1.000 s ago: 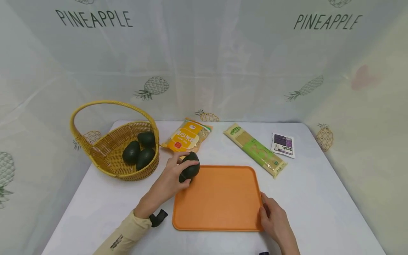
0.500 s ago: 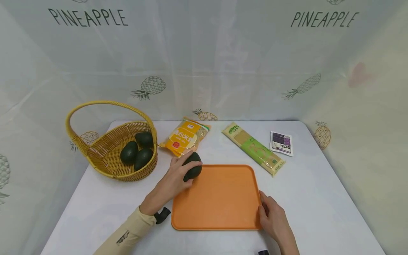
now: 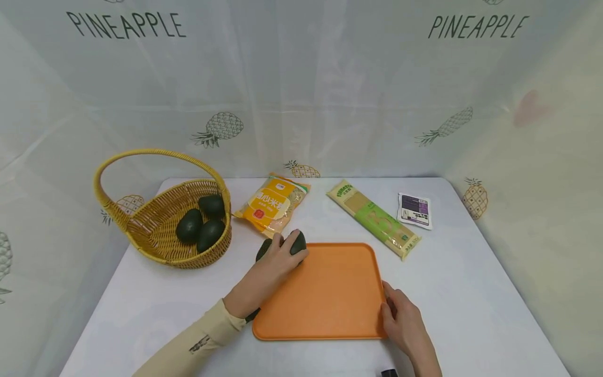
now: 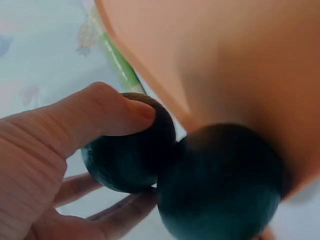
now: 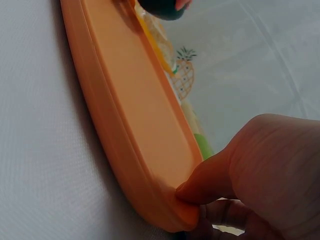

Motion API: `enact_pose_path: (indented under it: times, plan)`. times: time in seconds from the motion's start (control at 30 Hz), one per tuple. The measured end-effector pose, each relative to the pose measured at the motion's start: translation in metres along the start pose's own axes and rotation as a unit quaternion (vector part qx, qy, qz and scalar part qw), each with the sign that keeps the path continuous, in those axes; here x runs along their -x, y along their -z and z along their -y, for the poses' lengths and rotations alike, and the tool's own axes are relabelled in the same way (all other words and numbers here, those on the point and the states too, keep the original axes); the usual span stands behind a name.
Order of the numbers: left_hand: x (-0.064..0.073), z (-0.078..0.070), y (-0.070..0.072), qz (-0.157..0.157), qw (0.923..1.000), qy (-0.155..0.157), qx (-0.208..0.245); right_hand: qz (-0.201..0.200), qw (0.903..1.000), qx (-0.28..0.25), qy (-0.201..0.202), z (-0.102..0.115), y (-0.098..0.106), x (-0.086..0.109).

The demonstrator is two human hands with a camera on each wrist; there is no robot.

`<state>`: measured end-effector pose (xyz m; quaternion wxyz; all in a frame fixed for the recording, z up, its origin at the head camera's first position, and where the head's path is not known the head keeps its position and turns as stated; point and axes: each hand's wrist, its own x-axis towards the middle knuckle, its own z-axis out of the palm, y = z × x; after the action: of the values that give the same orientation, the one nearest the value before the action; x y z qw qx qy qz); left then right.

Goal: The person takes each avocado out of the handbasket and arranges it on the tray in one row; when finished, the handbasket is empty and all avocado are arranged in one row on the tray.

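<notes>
My left hand (image 3: 278,264) is over the far left corner of the orange tray (image 3: 325,298). It holds a dark green avocado (image 3: 298,244), thumb on one side and fingers on the other, as the left wrist view shows. A second avocado (image 4: 220,185) sits right beside the held one; in the head view it peeks out left of the knuckles. Whether it touches the hand I cannot tell. At the tray's right side, my right hand (image 3: 405,319) pinches the rim, its thumb (image 5: 210,177) on the inner side and the other fingers outside.
A yellow wicker basket (image 3: 160,258) with a tall handle stands at the left, three avocados (image 3: 190,226) inside. Behind the tray lie an orange grain bag (image 3: 273,204) and a long green-and-tan noodle packet (image 3: 374,219). A small white-and-purple sachet (image 3: 414,210) lies farther right.
My left hand has moved right and slightly over the tray with the avocado, turning so its back faces up. A second avocado now shows left of it. My right hand stays on the rim.
</notes>
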<state>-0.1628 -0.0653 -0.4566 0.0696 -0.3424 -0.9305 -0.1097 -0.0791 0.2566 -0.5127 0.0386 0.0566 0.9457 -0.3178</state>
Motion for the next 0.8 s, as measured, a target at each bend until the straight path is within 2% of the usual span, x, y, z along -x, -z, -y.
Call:
enact_pose_path:
  times: [0.13, 0.5, 0.6, 0.8]
  plan:
    - [-0.002, -0.003, -0.008, -0.006, 0.9983, -0.016, -0.056, -0.006, 1.0, 0.001, 0.006, 0.0, -0.001, 0.0]
    - [-0.009, -0.001, -0.021, -0.011, 0.9919, -0.032, -0.123, -0.009, 0.9999, 0.001, 0.011, 0.0, 0.0, 0.001]
    - [-0.011, 0.001, -0.022, -0.011, 0.9914, -0.036, -0.126, -0.007, 0.9999, 0.002, 0.009, 0.0, 0.0, 0.0]
    - [-0.013, 0.005, -0.023, -0.005, 0.9943, -0.057, -0.09, -0.011, 0.9999, 0.003, 0.012, -0.001, 0.001, 0.001]
